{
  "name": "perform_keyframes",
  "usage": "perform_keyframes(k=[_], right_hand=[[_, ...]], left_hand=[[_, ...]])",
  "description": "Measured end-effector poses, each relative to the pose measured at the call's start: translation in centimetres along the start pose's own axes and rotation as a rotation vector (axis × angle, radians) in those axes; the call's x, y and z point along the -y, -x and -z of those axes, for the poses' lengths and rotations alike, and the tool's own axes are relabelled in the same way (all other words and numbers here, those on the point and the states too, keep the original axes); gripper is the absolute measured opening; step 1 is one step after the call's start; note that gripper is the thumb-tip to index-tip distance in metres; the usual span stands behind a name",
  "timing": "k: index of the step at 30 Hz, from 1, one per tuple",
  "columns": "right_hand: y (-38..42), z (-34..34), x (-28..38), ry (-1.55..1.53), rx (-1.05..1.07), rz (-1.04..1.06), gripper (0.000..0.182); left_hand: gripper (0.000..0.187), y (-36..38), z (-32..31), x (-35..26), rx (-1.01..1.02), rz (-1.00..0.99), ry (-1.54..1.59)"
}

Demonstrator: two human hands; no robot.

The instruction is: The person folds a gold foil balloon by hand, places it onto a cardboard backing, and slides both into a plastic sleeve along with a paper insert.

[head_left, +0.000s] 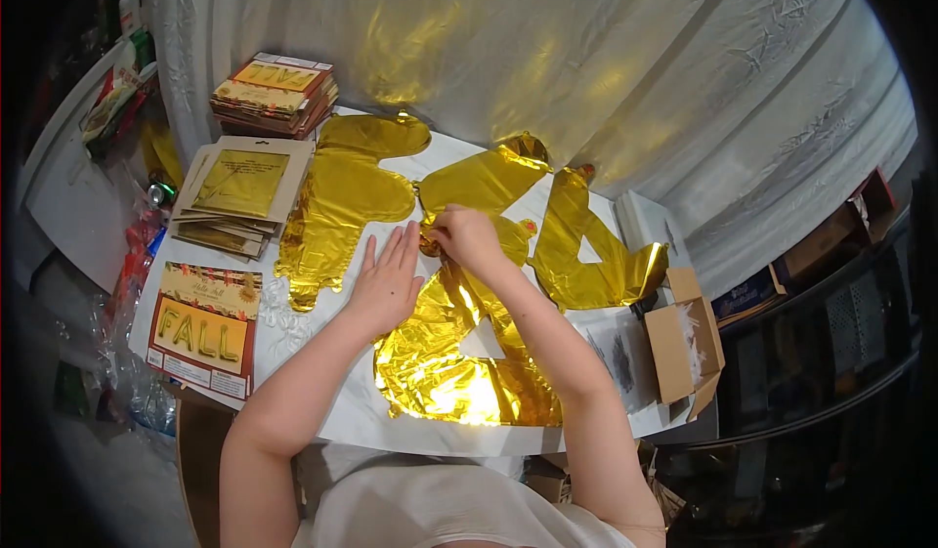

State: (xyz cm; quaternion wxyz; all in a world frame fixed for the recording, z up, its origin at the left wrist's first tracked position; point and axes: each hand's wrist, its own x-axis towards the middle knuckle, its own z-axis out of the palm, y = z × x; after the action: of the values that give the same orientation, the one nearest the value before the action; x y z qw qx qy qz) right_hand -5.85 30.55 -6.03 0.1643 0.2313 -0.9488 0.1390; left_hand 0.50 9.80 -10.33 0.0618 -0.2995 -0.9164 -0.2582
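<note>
Flat gold foil letter balloons are spread over the white table. My left hand [387, 292] lies with its fingers stretched out, at the upper left of the nearest one, an A-shaped foil balloon [430, 377]. Just to its right, my right hand [469, 240] is closed, its fingertips pinching gold foil near the top of that balloon; the pinched bit itself is mostly hidden. An F-shaped foil balloon [354, 191] lies to the left of both hands. Beyond my right hand is another gold foil balloon [484, 179], partly covered. An L-shaped foil balloon [596, 274] rests at the right.
Stacked FALL packages [278, 84] stand at the back left, with opened card sleeves [239, 182] before them. One FALL package [203, 328] lies at the left front, beside thin white loops [283, 318]. An open cardboard box [674, 348] sits at the right edge.
</note>
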Motion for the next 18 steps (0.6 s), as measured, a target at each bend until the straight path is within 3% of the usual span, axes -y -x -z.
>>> perform_keyframes(k=[9, 12, 15, 17, 18], right_hand=[[-0.1, 0.8, -2.8, -0.354, 0.07, -0.35, 0.032], [0.8, 0.1, -3.8, -0.421, 0.058, -0.405, 0.031], [0.6, -0.6, -5.0, -0.497, 0.079, -0.469, 0.03], [0.7, -0.7, -6.0, -0.526, 0.125, -0.516, 0.029], [0.7, 0.2, -5.3, -0.725, 0.133, -0.678, 0.026]], left_hand=[[0.075, -1.2, -0.1, -0.8, 0.02, 0.027, -0.016], [0.067, -1.1, -1.0, -0.6, -0.164, -0.01, -0.014], [0.061, -0.9, -0.8, -0.1, -0.136, -0.072, -0.024], [0.06, -1.1, -1.4, 0.1, -0.005, -0.067, -0.086], [0.06, -1.2, -1.7, 0.2, -0.007, -0.071, -0.082]])
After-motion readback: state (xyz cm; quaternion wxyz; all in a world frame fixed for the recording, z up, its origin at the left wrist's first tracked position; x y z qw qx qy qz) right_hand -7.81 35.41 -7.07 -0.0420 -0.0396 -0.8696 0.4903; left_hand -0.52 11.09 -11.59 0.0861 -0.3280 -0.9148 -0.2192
